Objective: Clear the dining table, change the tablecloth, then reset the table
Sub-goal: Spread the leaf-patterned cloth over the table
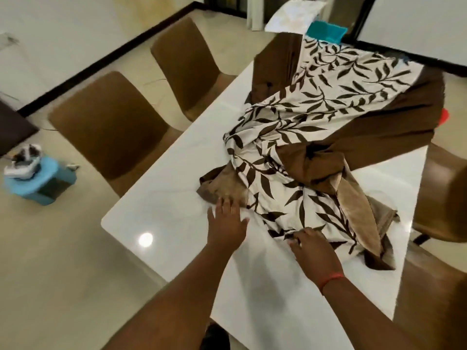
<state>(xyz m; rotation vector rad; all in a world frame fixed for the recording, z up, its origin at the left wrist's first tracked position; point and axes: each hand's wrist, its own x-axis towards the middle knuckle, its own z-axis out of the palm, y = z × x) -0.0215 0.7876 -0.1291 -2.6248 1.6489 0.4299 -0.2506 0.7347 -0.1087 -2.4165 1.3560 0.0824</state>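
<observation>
leaf-print tablecloth (316, 137) bunched — left hand (228, 221) flat, right hand (312, 248) pinching.

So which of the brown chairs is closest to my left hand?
The nearer chair on the table's left side, beside the bare white tabletop. The other left-side chair stands farther up, away from the left hand.

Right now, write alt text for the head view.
Two hands reach onto a white table toward a crumpled leaf-print cloth with brown borders: the left hand lies flat with fingers spread at its edge, the right hand pinches the near hem. Brown chairs line the table's left side.
</observation>
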